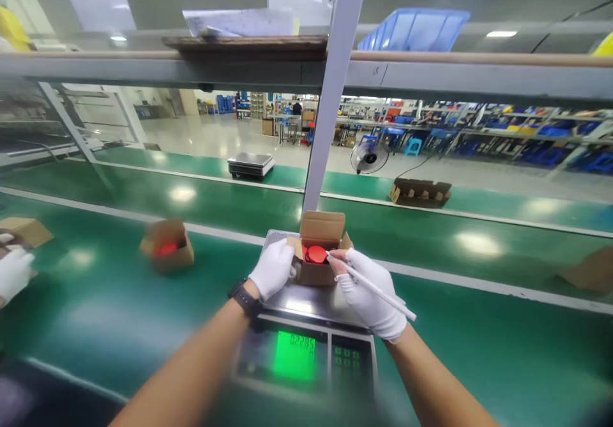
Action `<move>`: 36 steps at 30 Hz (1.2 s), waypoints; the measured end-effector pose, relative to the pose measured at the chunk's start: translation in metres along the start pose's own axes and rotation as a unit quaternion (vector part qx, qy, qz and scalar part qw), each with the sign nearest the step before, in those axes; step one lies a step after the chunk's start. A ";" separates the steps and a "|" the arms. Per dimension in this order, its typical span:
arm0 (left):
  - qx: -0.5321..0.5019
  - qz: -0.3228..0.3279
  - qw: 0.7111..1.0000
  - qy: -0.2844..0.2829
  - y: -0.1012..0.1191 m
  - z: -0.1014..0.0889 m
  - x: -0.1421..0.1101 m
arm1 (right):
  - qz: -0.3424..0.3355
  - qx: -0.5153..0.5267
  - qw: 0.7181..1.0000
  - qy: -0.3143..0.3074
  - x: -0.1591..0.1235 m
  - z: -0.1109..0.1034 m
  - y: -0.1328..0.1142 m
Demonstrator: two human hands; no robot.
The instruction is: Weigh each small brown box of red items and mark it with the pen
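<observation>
A small open cardboard box (313, 276) sits on the metal pan of a digital scale (299, 306), its back flap standing up. Inside it shows a round red object (316, 254) with something dark beside it. My left hand (274, 269), in a white glove, is closed on the box's left side; some of its fingertips are hidden. My right hand (371, 293), in a white glove with bare fingertips, pinches a slim white pen-like stick (383, 294). The stick's tip is at the box's right front edge. The scale's green display (294, 355) is lit.
Left on the green conveyor belt (230, 293) stands another open box (173, 258) with red contents. A co-worker's gloved hand (14, 272) is at the far left. A metal post (330, 95) rises behind my box. Beyond are a second scale (251, 164) and a cardboard tray (420, 193).
</observation>
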State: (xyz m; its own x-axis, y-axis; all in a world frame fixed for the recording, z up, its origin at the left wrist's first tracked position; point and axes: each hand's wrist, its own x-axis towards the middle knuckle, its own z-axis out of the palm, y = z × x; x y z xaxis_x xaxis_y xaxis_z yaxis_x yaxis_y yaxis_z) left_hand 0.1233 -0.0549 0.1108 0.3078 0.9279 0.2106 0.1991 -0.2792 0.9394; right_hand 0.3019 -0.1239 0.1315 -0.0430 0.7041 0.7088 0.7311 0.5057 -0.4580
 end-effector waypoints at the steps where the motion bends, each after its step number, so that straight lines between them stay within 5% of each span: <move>1: -0.047 -0.015 0.999 -0.016 -0.005 -0.001 0.001 | 0.025 0.020 0.999 0.001 0.002 -0.001 -0.003; 7: -0.117 -0.015 0.993 -0.028 -0.015 0.002 0.004 | 0.122 0.129 0.973 -0.148 0.029 0.003 -0.031; 11: -0.096 0.004 0.995 -0.022 -0.018 0.002 0.006 | 0.157 0.102 0.966 -0.178 0.044 0.016 -0.032; 36: -0.094 0.016 0.995 -0.022 -0.021 0.002 0.005 | 0.139 0.022 0.977 -0.161 0.046 0.023 -0.027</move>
State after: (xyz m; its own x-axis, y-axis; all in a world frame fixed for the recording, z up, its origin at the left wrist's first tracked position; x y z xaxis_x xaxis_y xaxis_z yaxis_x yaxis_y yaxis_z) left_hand 0.1229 -0.0448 0.0917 0.3518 0.9064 0.2341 0.0126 -0.2546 0.9670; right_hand 0.2641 -0.0932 0.1643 -0.0646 0.9337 0.3522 0.7153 0.2894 -0.6361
